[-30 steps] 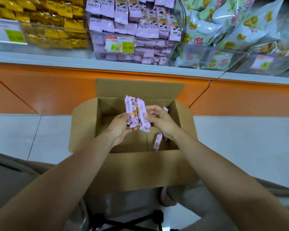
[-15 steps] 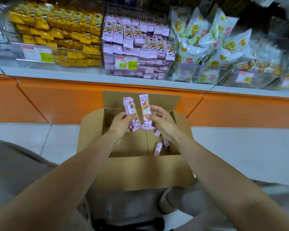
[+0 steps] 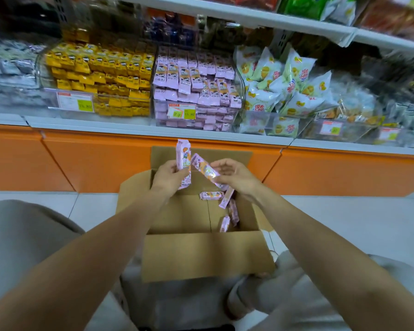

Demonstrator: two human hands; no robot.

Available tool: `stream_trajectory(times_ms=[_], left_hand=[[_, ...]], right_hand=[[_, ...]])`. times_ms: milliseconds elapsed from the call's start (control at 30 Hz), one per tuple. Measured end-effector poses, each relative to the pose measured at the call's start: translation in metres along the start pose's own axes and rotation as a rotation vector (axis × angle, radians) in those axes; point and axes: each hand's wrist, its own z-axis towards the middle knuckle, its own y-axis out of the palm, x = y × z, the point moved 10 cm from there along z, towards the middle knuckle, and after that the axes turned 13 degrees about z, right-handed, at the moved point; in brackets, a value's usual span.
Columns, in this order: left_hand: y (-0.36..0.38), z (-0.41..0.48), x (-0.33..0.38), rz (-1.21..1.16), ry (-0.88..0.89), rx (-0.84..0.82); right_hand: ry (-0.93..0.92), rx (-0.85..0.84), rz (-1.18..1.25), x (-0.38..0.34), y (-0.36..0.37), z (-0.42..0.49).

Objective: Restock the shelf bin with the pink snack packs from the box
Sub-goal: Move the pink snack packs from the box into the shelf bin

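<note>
L hand (image 3: 169,174) grips a pink pack (image 3: 183,155) upright, long axis aimed far at the shelf bin (image 3: 196,91); R hand (image 3: 234,174) pinches a 2nd pack (image 3: 204,168), tilted far-left to near-right; both over the box (image 3: 201,254), loose packs (image 3: 212,195) inside at right; bin lies dead ahead & higher, approx. equal reach for both hands.

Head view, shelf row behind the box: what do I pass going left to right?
Grey-wrapped packs → yellow pack bin → pink snack pack bin → white bags with yellow print → clear-wrapped snacks.
</note>
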Motion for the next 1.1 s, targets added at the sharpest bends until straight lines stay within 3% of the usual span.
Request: stream_trajectory(times_ms=[67,167,333,400,633,767,967,1100], left_hand=[[-0.009,0.002,0.004,0.133,0.053,0.011],[0.001,-0.007,0.012,0.259,0.104,-0.142],[0.028,-0.034,0.024,0.155,0.097,-0.399],[0.032,-0.038,0.025,0.097,0.079,-0.428],[0.030,-0.036,0.037,-0.058,0.003,-0.403],[0.021,-0.028,0.054,-0.116,-0.029,-0.290],[0.004,-0.009,0.093,-0.391,-0.136,-0.127],[0.004,0.007,0.125,-0.433,-0.129,-0.101]], right_hand=[[0.012,-0.018,-0.123,-0.007,-0.009,-0.002],[-0.001,-0.069,-0.196,-0.024,-0.008,-0.007],[-0.025,-0.090,-0.050,-0.048,0.003,-0.009],[-0.044,-0.070,0.010,-0.052,0.005,-0.009],[-0.182,0.057,0.092,-0.079,0.002,-0.009],[-0.298,0.132,0.103,-0.105,0.002,-0.011],[-0.518,0.114,-0.203,-0.122,0.014,-0.020],[-0.626,0.158,-0.314,-0.155,0.013,-0.013]])
